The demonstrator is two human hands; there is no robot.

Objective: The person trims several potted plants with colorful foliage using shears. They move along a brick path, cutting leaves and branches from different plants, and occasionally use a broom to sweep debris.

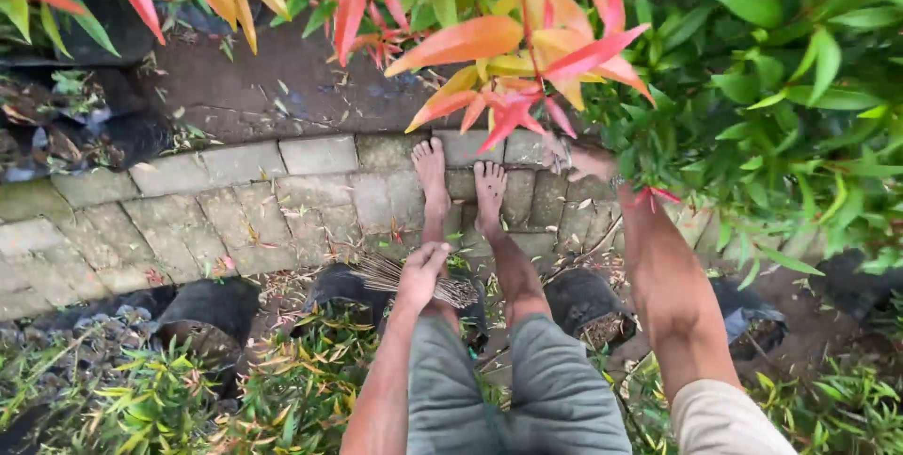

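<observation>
A tall shrub [752, 88] with green and red-orange leaves fills the right side; the right hand [588, 161] reaches in among its foliage, grip hidden, so I cannot tell. Fallen leaves litter the paved path [235, 201]. The left hand [420, 271] clasps a stick broom [395, 276], bristles fanned beside black nursery bags [583, 300].

Grey stone pavers [235, 201] run from nine o'clock to centre, with bare soil [282, 79] toward eleven. Green shrubs [800, 88] fill three o'clock; black pots [207, 309] line six, in daylight
</observation>
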